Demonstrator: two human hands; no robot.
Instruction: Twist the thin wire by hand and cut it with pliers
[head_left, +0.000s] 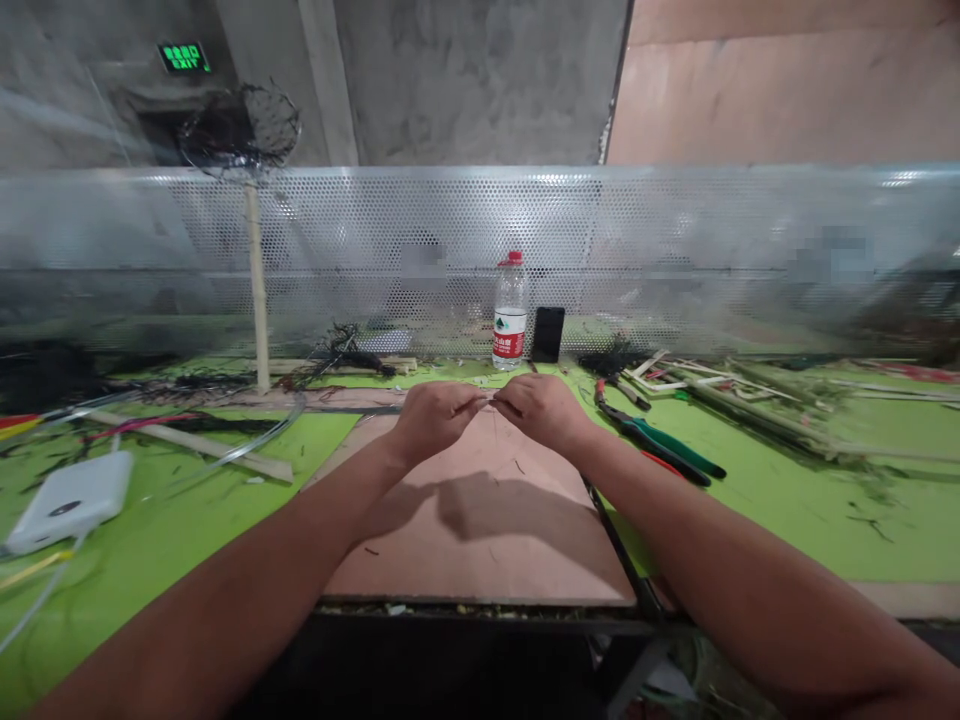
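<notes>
My left hand (439, 415) and my right hand (541, 408) meet above the far part of a pinkish wooden board (480, 550). Both are closed in a pinch, fingertips almost touching each other. A tiny pale bit shows between them, too small to name. The board carries a few short dark scraps and the shadow of my arms. To the right of my right hand lie green-handled pliers (660, 440), their jaws pointing away from me.
A water bottle (510, 325) and a dark phone (548, 335) stand upright before a perforated metal screen (450, 220). At left are a white power bank (71, 500), a wooden stick (257, 290) topped with tangled wire, and loose strips. Cut stalks (757, 405) are heaped at right.
</notes>
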